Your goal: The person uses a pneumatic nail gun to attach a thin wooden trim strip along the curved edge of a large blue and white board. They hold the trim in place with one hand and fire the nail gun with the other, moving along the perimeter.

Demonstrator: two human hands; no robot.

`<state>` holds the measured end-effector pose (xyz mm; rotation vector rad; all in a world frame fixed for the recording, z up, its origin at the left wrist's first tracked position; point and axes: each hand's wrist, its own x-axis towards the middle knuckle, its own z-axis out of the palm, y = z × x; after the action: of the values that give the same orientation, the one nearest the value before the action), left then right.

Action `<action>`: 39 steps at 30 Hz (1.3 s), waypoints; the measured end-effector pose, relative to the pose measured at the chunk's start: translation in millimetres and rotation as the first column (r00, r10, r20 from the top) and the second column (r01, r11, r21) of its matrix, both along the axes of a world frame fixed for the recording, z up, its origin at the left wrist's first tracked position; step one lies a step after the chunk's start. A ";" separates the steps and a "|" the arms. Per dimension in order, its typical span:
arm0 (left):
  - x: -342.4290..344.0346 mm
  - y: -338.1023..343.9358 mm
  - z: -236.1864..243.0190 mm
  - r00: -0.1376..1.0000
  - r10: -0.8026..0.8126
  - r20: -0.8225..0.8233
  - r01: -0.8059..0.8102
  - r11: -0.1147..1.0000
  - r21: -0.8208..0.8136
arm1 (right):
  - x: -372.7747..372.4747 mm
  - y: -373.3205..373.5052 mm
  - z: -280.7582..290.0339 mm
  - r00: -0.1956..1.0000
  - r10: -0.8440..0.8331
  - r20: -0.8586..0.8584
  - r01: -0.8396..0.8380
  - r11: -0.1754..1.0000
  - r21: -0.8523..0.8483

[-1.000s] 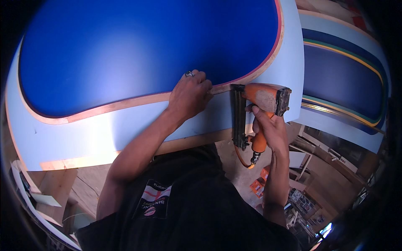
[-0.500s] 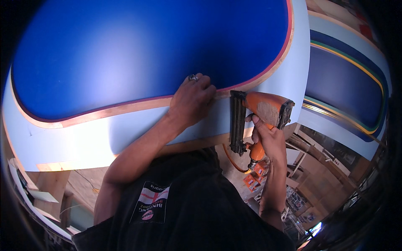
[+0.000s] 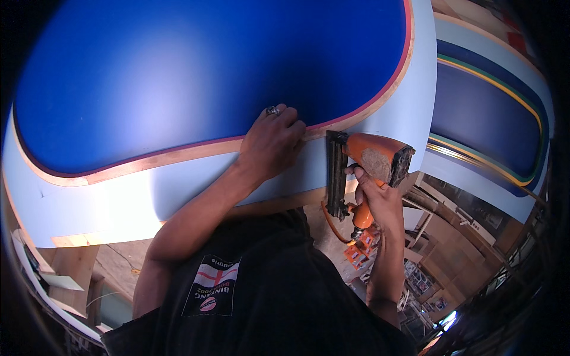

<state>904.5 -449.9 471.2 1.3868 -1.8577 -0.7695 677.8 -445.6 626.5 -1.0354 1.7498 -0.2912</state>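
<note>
My left hand (image 3: pixel 268 142), with a ring on one finger, has its fingers curled onto the wooden trim strip (image 3: pixel 152 155) that borders the red-edged blue inset panel (image 3: pixel 166 83); the fingertips are partly hidden. My right hand (image 3: pixel 377 196) grips the handle of an orange-and-black nail gun (image 3: pixel 374 153), its thumb near the trigger. The gun's nose sits at the outer side of the trim, right of my left hand, over the pale-blue board (image 3: pixel 113 202). Whether it touches the trim I cannot tell. An orange hose runs from the handle's base.
A second curved board (image 3: pixel 481 107) with dark-blue inset and green-yellow border lies to the right. Below are orange boxes (image 3: pixel 358 252), brown sheets (image 3: pixel 463 249) and scraps on the floor. Wood pieces (image 3: pixel 65 279) are at lower left; my dark shirt fills the bottom middle.
The view has shifted slightly, with the panels a little further right in the picture. The nail gun appears slightly lower against the trim; both hands keep their grips.
</note>
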 end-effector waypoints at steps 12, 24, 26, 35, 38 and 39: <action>2.1 -5.0 3.1 0.999 0.015 0.032 -0.014 0.999 -0.038 | 4.3 6.5 -1.1 0.997 -0.046 0.067 0.048 0.999 -0.024; -5.5 -4.7 4.4 0.994 0.023 0.109 -0.014 0.997 -0.081 | -72.6 162.6 12.4 0.830 -0.557 -0.019 0.545 0.818 -0.185; -5.2 -3.2 6.3 0.989 0.004 0.151 0.005 0.998 -0.060 | -93.4 195.0 -3.6 0.802 -0.597 0.016 0.582 0.775 -0.246; -25.2 -23.4 31.2 0.939 -0.006 0.345 0.048 0.992 -0.114 | -184.9 253.1 -28.4 0.757 -0.625 0.192 0.650 0.687 -0.325; -13.7 -13.5 37.8 0.895 0.085 0.437 -0.006 0.984 -0.179 | -197.1 263.0 -34.2 0.775 -0.616 0.138 0.624 0.715 -0.314; -5.3 -2.7 43.4 0.866 0.117 0.486 -0.048 0.987 -0.152 | -200.4 265.9 -34.7 0.783 -0.616 0.093 0.611 0.730 -0.307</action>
<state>899.2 -452.7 514.7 1.6719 -2.1657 -0.2407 477.4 -179.8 591.8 -0.6319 2.0678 -1.0248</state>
